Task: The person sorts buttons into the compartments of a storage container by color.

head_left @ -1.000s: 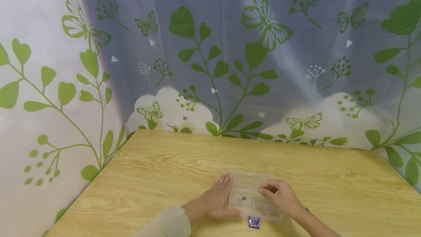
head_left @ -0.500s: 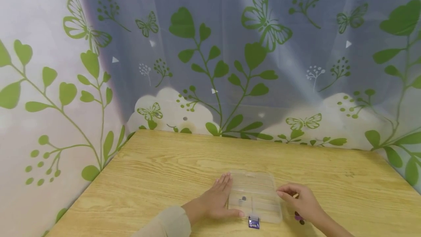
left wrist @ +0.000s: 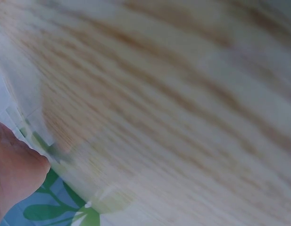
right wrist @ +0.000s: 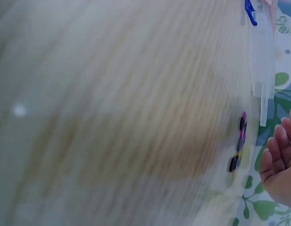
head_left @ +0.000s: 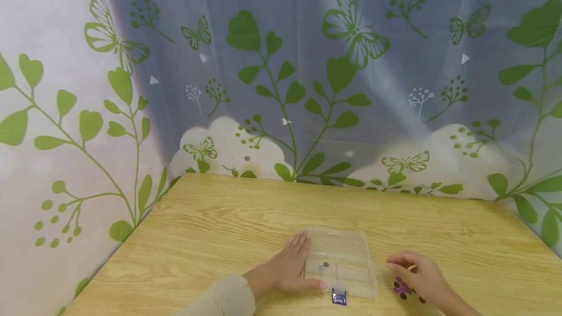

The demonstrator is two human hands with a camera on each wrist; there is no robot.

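Observation:
A clear plastic compartment box lies on the table, with a small dark round piece in its left part. A small blue square piece sits at its front edge. My left hand rests against the box's left side with straight fingers, its thumb at the near corner. To the right of the box, my right hand hovers above small purple pieces with black round parts. Its fingers are loosely bent, with nothing seen between them. In the right wrist view the pieces also show yellow; the hand partly hides them in the head view.
The wood-grain table reaches back to a printed cloth with green leaves and butterflies. A similar pale cloth hangs along the left side.
My right hand has moved from over the box to the right, above the purple pieces, uncovering the box's right side. My left hand has stayed in place.

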